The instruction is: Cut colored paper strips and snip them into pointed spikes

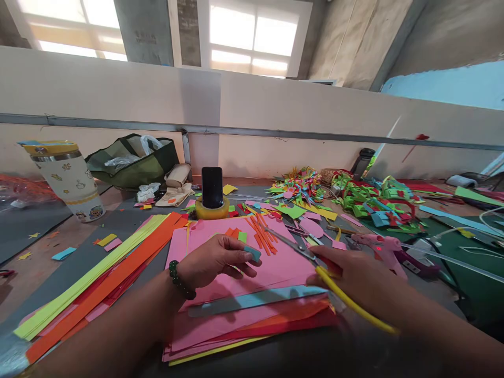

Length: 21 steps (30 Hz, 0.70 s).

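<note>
My left hand [224, 257], with a dark bead bracelet at the wrist, pinches a small blue paper piece [252, 254] over a stack of pink sheets [220, 283]. My right hand [346, 268] grips yellow-handled scissors [303, 249], their blades pointing up and left towards thin orange strips [264, 233] on the pink paper. Beside the blue piece lies a small green paper piece [242, 237]. Below my hands a long blue strip [255, 301] crosses the stack.
Long yellow-green strips [94, 273] and orange strips [114, 278] lie left. Behind the stack a phone [212, 186] stands on a yellow tape roll [212, 211]. A tumbler [71, 181] is at left; a pink glue gun [384, 249] and paper scraps [384, 202] are at right.
</note>
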Tool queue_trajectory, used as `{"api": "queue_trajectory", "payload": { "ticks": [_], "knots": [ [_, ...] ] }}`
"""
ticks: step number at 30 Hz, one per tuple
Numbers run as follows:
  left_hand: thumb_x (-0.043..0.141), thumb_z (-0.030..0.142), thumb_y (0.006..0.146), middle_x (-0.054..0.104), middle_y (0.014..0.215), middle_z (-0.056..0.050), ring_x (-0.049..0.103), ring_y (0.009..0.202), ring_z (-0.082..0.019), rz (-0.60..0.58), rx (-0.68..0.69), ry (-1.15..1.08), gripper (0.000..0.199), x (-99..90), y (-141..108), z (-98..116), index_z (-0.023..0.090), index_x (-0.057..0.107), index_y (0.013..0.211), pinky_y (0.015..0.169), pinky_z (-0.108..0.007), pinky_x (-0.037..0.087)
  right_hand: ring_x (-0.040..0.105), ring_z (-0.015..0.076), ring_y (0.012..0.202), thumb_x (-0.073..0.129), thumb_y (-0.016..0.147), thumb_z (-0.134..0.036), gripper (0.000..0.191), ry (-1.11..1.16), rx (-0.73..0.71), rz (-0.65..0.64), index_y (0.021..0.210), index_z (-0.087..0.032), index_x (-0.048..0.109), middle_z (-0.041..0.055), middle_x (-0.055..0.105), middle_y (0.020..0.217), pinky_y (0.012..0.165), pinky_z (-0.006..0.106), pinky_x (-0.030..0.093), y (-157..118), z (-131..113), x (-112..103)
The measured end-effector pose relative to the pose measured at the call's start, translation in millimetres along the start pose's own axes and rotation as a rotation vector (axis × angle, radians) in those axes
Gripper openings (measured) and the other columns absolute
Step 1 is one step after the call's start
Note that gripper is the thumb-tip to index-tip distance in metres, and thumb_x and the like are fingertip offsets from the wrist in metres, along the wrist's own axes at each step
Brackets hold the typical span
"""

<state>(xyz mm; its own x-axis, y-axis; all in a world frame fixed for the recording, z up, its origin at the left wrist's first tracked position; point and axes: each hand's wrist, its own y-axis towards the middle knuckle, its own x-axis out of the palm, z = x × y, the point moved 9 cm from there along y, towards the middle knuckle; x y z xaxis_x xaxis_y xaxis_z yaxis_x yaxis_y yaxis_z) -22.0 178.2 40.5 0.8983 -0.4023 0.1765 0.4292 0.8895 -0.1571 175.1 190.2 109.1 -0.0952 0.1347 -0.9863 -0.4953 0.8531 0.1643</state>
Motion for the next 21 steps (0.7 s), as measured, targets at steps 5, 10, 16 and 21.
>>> {"api": "queue_trajectory", "payload": {
  "ticks": [5,10,16,21],
  "knots": [
    [0.072,0.034,0.072,0.07,0.102,-0.012,0.067,0.075,-0.014,0.044,-0.002,-0.121,0.026,-7.8,-1,5,0.013,0.072,0.086,0.06,-0.02,0.047,0.067,0.0289,0.082,0.036,0.09,-0.042,0.038,-0.036,0.148,-0.132,0.105,-0.017,0.061,0.0146,0.071,0.093,0.061,0.033,0.045,16,30,29],
    [0.067,0.035,0.077,0.069,0.106,-0.013,0.067,0.076,-0.014,0.033,0.041,-0.183,0.028,-14.8,0,11,0.013,0.07,0.094,0.058,-0.019,0.048,0.066,0.0304,0.09,0.035,0.09,-0.036,0.04,-0.018,0.144,-0.184,0.112,-0.012,0.058,0.0173,0.07,0.097,0.067,0.036,0.047,26,45,60],
    [0.068,0.037,0.077,0.069,0.107,-0.012,0.067,0.074,-0.012,0.047,0.042,-0.161,0.028,-18.5,1,9,0.014,0.07,0.094,0.059,-0.018,0.047,0.065,0.029,0.086,0.042,0.084,-0.026,0.034,-0.144,0.08,-0.249,0.108,-0.015,0.063,0.017,0.067,0.097,0.064,0.036,0.046,33,42,57],
    [0.07,0.04,0.074,0.071,0.096,-0.008,0.065,0.069,-0.01,0.096,0.053,-0.108,0.028,-19.0,2,5,0.016,0.071,0.089,0.06,-0.019,0.045,0.062,0.0174,0.076,0.045,0.089,-0.04,0.027,0.27,-0.104,0.039,0.1,-0.022,0.062,0.0053,0.067,0.086,0.061,0.027,0.046,46,-27,1]
  ]
}}
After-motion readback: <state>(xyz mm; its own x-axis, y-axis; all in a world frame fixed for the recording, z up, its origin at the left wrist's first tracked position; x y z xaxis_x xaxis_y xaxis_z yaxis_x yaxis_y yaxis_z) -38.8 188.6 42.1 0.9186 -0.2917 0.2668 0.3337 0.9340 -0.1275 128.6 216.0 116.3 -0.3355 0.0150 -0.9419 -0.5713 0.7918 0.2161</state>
